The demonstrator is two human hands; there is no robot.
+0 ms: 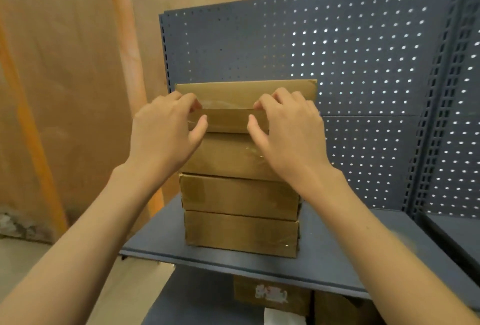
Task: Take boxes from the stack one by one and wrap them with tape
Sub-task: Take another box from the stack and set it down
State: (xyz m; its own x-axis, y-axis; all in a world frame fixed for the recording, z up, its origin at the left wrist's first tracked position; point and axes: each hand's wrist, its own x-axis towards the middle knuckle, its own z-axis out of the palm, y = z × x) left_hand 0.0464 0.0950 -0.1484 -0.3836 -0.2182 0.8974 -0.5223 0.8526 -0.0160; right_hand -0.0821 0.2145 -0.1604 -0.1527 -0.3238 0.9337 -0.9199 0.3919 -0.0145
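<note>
My single head-worn view looks forward and slightly down, close over the stacked brown cardboard boxes (240,194) on the dark grey metal shelf (324,259).

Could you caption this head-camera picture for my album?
Both hands grip the top cardboard box of a shelf stack.

shelf (337,259) bare right of box stack (241,215) | pegboard (363,64) blocks behind | left side open
</note>
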